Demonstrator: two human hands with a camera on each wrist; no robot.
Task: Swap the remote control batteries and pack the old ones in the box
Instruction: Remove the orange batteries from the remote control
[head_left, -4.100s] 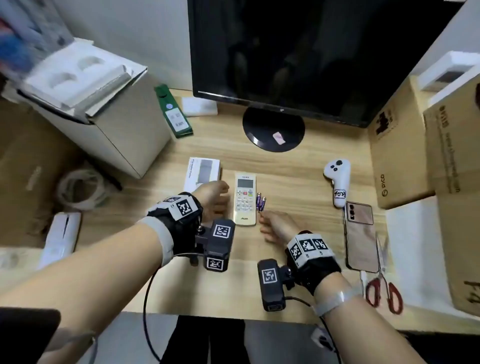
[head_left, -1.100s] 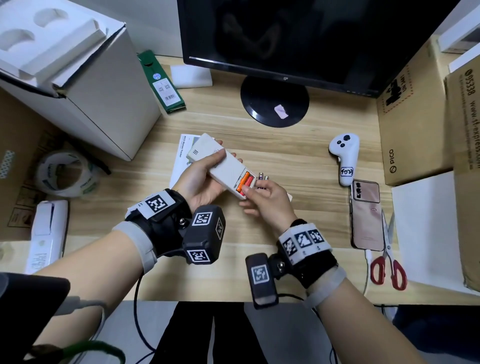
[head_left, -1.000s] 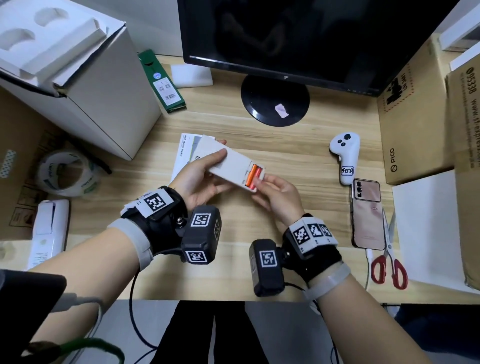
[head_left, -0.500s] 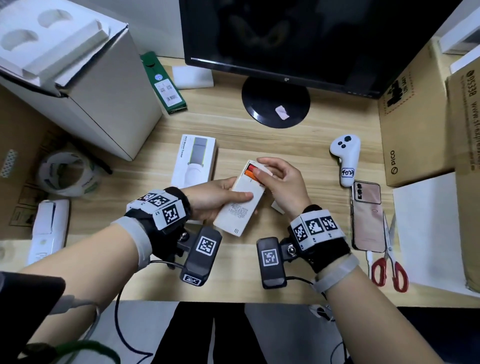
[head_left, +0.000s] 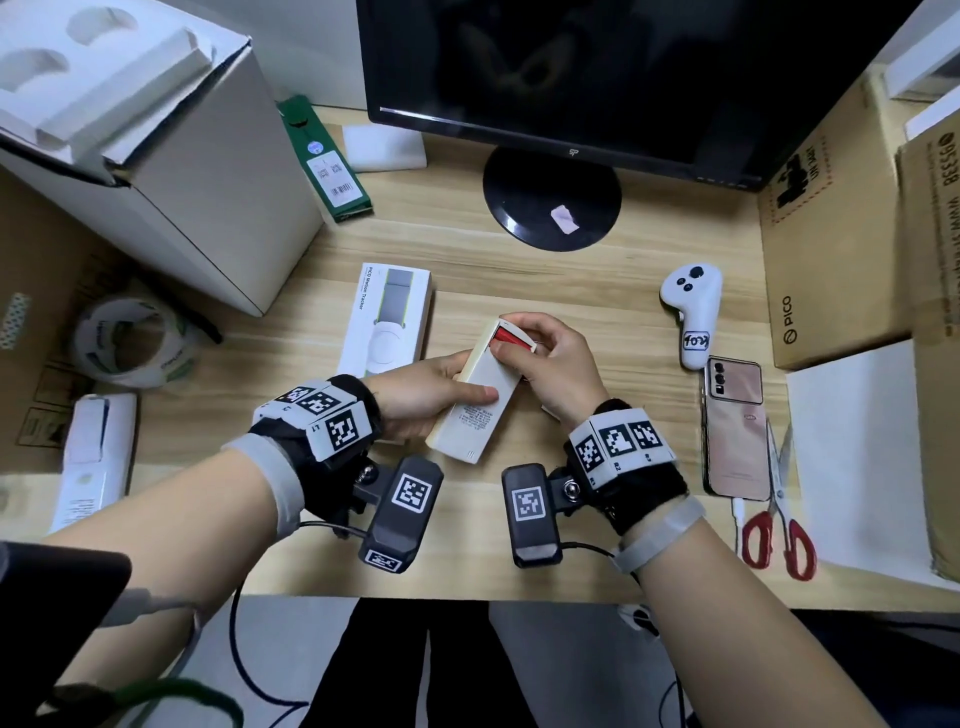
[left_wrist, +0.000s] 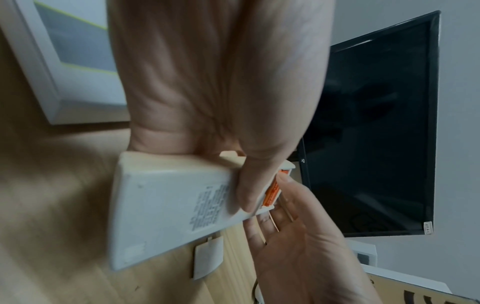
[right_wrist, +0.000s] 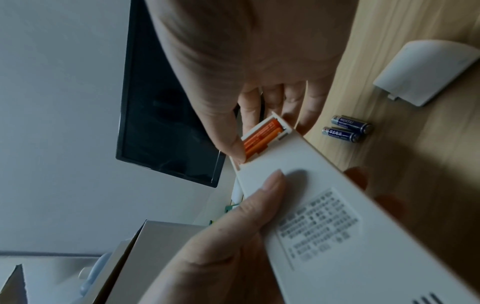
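Observation:
My left hand (head_left: 441, 389) grips a white remote control (head_left: 475, 395) back side up above the desk, thumb across its back (left_wrist: 244, 185). The battery bay at the far end is uncovered and shows two orange batteries (right_wrist: 259, 139) (head_left: 511, 335). My right hand (head_left: 545, 353) pinches that end, thumb tip on the orange batteries and fingers behind. Two blue batteries (right_wrist: 346, 128) lie on the desk under my right hand, hidden in the head view. The loose white battery cover (right_wrist: 426, 72) (left_wrist: 209, 258) lies near them. A white box (head_left: 387, 317) lies just left of the remote.
A monitor (head_left: 571, 78) on a round stand (head_left: 550, 197) fills the back. A white controller (head_left: 691, 312), a phone (head_left: 735, 426) and red scissors (head_left: 776, 519) lie at the right, beside cardboard boxes (head_left: 831, 234). A big white carton (head_left: 182, 171), green box (head_left: 324, 161) and tape roll (head_left: 130, 343) stand left.
The remote was lifted off the desk, flipped and its cover removed. In the last second it swung round so its battery end points away from me; my right thumb stays on the orange batteries.

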